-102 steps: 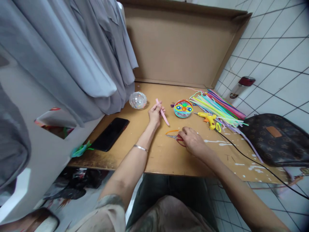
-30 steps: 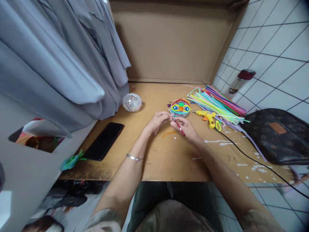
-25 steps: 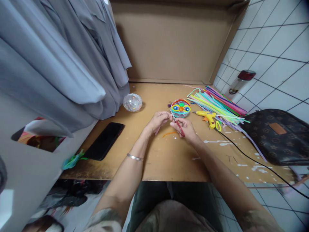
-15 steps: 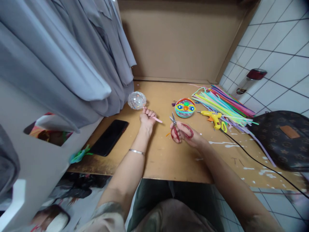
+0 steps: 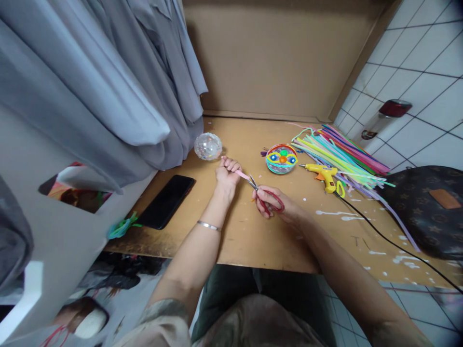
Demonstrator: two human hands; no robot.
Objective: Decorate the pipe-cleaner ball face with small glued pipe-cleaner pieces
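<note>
My left hand is closed around a pink pipe cleaner, whose end sticks out to the right. My right hand grips red-handled scissors, with the blades pointing up and left at the pink end. A small orange piece shows beside my right fingers. Just beyond my left hand sits a clear, bumpy ball. Farther right stands a round ornament with blue eyes, yellow loops, and green and orange dots.
On the right lie a bundle of coloured pipe cleaners, a yellow glue gun with a black cord, and a dark patterned bag. A black phone and a green tangle lie left. A grey curtain hangs there.
The scissors in my right hand have moved left, so their blades now meet the pink pipe cleaner's end. My left hand keeps its hold. The view has shifted slightly.
</note>
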